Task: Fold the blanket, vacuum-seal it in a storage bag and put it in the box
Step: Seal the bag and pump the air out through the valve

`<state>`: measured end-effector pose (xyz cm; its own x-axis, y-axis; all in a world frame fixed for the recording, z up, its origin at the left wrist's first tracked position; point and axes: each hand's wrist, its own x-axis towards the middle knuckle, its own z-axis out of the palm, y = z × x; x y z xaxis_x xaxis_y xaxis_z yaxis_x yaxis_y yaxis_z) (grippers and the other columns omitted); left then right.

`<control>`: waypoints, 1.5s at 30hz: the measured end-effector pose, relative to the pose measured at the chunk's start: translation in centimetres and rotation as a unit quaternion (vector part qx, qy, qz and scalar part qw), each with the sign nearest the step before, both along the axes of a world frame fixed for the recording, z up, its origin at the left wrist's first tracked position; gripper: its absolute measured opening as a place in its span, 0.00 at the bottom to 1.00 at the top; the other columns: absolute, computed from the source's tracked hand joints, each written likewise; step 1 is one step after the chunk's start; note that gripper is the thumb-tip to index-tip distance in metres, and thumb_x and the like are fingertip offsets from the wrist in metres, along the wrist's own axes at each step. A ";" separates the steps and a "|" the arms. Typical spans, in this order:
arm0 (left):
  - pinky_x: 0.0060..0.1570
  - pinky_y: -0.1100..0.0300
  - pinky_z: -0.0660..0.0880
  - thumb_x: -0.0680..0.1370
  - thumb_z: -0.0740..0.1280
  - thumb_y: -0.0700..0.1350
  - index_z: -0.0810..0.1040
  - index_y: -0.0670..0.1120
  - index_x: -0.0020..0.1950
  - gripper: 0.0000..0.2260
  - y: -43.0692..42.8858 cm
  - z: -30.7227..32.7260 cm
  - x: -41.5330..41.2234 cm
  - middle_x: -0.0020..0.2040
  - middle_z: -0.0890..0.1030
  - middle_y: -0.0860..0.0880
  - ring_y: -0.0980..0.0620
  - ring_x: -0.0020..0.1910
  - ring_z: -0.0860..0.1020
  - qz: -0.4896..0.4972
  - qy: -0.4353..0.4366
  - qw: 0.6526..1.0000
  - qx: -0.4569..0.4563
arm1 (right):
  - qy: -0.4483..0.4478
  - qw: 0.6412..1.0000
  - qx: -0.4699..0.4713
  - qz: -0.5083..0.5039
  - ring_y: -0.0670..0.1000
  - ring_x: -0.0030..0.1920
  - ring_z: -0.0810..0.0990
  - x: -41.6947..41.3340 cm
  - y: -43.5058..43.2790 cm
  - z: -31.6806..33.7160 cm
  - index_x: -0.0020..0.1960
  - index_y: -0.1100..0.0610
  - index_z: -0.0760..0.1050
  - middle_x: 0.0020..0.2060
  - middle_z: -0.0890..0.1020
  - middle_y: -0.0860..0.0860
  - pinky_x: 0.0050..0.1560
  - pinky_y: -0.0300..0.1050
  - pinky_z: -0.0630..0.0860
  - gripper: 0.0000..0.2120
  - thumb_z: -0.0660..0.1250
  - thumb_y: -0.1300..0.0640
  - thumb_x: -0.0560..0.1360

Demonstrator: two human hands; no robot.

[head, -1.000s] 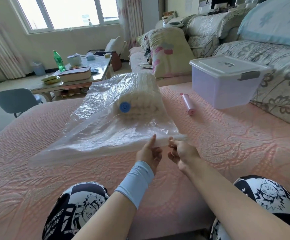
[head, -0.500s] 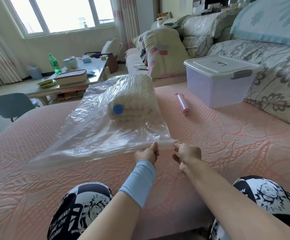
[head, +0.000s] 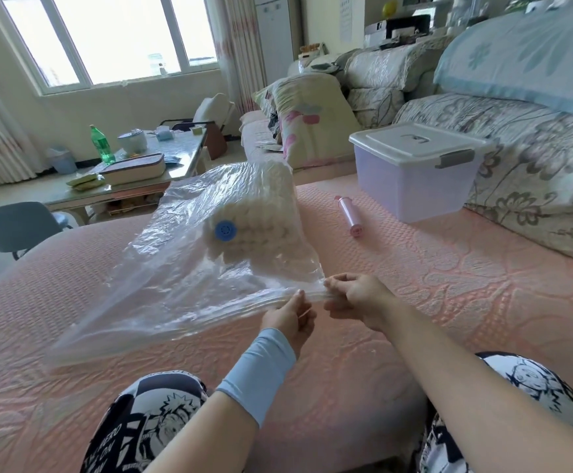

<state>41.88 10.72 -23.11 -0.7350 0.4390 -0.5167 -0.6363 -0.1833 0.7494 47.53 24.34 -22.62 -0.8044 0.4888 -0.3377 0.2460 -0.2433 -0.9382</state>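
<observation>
- The left hand (head: 290,315) is pinching the near, open edge of the clear storage bag (head: 175,274) between thumb and fingers. Its thumb is pointing up again, as it was a second ago, after lying lower half a second back.
- The right hand (head: 356,297) is still pinching the same edge at its right corner, with its fingers curled round the plastic.
- The two hands are staying close together, just apart, at the same end of the edge.
- The folded cream blanket (head: 264,206) is lying inside the bag along its right side, behind the blue valve (head: 224,230), as before.
- The bag is resting on the pink bedspread (head: 449,302), with its near edge being held slightly raised.
- The pink pump (head: 349,216) and the lidded box (head: 411,179) are sitting unmoved further right.
</observation>
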 end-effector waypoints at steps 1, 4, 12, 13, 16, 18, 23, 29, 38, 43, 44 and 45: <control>0.26 0.66 0.74 0.79 0.67 0.43 0.76 0.41 0.46 0.06 -0.1 0.2 0.3 0.31 0.80 0.48 0.53 0.26 0.76 -0.058 0.002 0.998 -0.015 | -0.001 1.000 0.025 -0.010 0.52 0.32 0.81 0.0 0.4 0.1 0.55 0.63 0.78 0.38 0.82 0.56 0.32 0.45 0.80 0.08 0.70 0.60 0.79; 0.29 0.65 0.73 0.81 0.63 0.48 0.76 0.43 0.53 0.09 -0.7 1.5 0.6 0.36 0.83 0.49 0.53 0.29 0.79 -0.260 0.040 0.961 -0.090 | -0.023 0.994 0.106 -0.034 0.51 0.28 0.78 0.1 2.5 0.3 0.49 0.62 0.79 0.31 0.79 0.54 0.31 0.43 0.78 0.04 0.71 0.61 0.78; 0.30 0.62 0.71 0.80 0.63 0.42 0.81 0.41 0.51 0.08 2.3 4.3 -2.1 0.37 0.83 0.49 0.53 0.29 0.77 -0.241 0.336 0.876 -0.248 | -0.140 0.919 0.368 -0.004 0.47 0.32 0.77 0.0 8.9 0.5 0.39 0.51 0.80 0.35 0.81 0.47 0.30 0.38 0.67 0.08 0.73 0.52 0.76; 0.36 0.60 0.74 0.80 0.63 0.43 0.82 0.43 0.52 0.09 2.8 4.2 -2.8 0.41 0.84 0.49 0.52 0.34 0.79 -0.242 0.386 0.843 -0.285 | -0.141 0.917 0.373 0.004 0.48 0.34 0.76 -0.4 9.5 0.5 0.39 0.52 0.79 0.35 0.80 0.48 0.30 0.38 0.67 0.09 0.71 0.53 0.77; 0.59 0.55 0.72 0.80 0.62 0.48 0.80 0.52 0.61 0.11 3.7 3.3 -5.5 0.61 0.79 0.50 0.48 0.59 0.75 -0.271 0.540 0.659 -0.448 | -0.161 0.903 0.395 0.048 0.50 0.44 0.78 -1.7 11.0 -0.1 0.44 0.53 0.81 0.42 0.80 0.49 0.43 0.40 0.72 0.08 0.66 0.56 0.81; 0.69 0.49 0.63 0.80 0.61 0.52 0.70 0.57 0.70 0.18 3.9 2.2 -7.6 0.73 0.66 0.49 0.44 0.72 0.61 -0.313 0.560 0.551 -0.533 | -0.177 0.892 0.410 0.065 0.53 0.59 0.79 -2.6 11.7 -0.8 0.61 0.56 0.81 0.58 0.82 0.52 0.57 0.41 0.71 0.11 0.64 0.58 0.82; 0.74 0.38 0.42 0.77 0.61 0.63 0.46 0.62 0.78 0.34 3.5 -1.3 -11.4 0.79 0.37 0.49 0.44 0.77 0.36 -0.390 0.521 0.486 -0.583 | -0.219 0.872 0.427 0.091 0.56 0.69 0.74 -4.3 13.6 -2.1 0.74 0.54 0.70 0.72 0.74 0.54 0.69 0.46 0.68 0.24 0.67 0.55 0.79; 0.74 0.40 0.45 0.74 0.60 0.69 0.42 0.64 0.77 0.38 4.3 -3.5 -12.3 0.79 0.36 0.47 0.43 0.78 0.38 -0.421 0.529 0.447 -0.586 | -0.191 0.762 0.613 0.079 0.59 0.69 0.69 -6.7 11.7 -2.2 0.72 0.49 0.72 0.72 0.70 0.55 0.70 0.54 0.67 0.23 0.62 0.57 0.78; 0.71 0.35 0.43 0.70 0.63 0.70 0.47 0.62 0.77 0.41 0.9 -2.3 -16.4 0.79 0.39 0.50 0.45 0.77 0.36 -0.256 0.573 0.453 -0.633 | -0.269 0.679 0.599 0.327 0.53 0.81 0.48 -9.2 6.6 -3.7 0.79 0.34 0.49 0.82 0.44 0.48 0.76 0.65 0.54 0.42 0.66 0.31 0.71; 0.69 0.29 0.39 0.63 0.58 0.79 0.33 0.58 0.77 0.53 -1.7 -2.8 -17.0 0.73 0.24 0.52 0.47 0.73 0.26 -0.335 0.440 0.538 -0.636 | -0.304 0.677 0.575 0.344 0.56 0.73 0.68 -10.2 5.8 -1.8 0.75 0.40 0.65 0.77 0.63 0.52 0.72 0.54 0.67 0.40 0.75 0.38 0.66; 0.69 0.29 0.40 0.63 0.58 0.79 0.34 0.59 0.77 0.53 -1.7 -2.8 -16.7 0.74 0.24 0.52 0.47 0.73 0.26 -0.350 0.428 0.557 -0.620 | -0.316 0.671 0.580 0.336 0.56 0.70 0.71 -10.4 5.4 -1.4 0.73 0.42 0.68 0.74 0.68 0.51 0.70 0.54 0.68 0.37 0.74 0.38 0.66; 0.70 0.30 0.41 0.63 0.59 0.79 0.35 0.59 0.77 0.53 -1.7 -2.7 -16.5 0.74 0.25 0.51 0.47 0.74 0.27 -0.363 0.419 0.572 -0.604 | -0.326 0.659 0.598 0.319 0.56 0.67 0.74 -10.8 4.8 -1.0 0.71 0.43 0.71 0.70 0.73 0.51 0.68 0.55 0.68 0.33 0.71 0.37 0.68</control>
<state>25.35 9.01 -25.79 -0.7974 0.4805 -0.3651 0.4601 0.8755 0.1475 36.78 29.19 -23.61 -0.8496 0.3512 -0.3934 0.3858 0.9225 -0.0095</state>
